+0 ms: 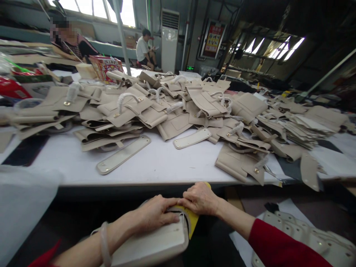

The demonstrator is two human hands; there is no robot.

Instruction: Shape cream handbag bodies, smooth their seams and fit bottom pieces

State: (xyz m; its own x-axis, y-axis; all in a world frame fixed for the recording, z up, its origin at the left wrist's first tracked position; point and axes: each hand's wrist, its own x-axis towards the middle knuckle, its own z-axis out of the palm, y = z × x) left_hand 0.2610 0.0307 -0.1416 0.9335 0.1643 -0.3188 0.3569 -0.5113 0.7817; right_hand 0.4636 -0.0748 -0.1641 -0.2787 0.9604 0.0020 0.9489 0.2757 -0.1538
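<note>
Below the table's front edge, my left hand (155, 214) lies on a cream oblong leather panel (155, 244), fingers curled over its far end. My right hand (199, 199) meets it there, fingers closed on the panel's end and on a yellow piece (194, 222) that shows under it. Both hands grip the same end of the panel. A bangle sits on my left wrist.
On the white table (155, 163) lies a big heap of beige leather bag parts (194, 107), with two loose oblong panels (124, 154) in front. More cream panels (300, 230) are stacked lower right. Two people are at the far left and back.
</note>
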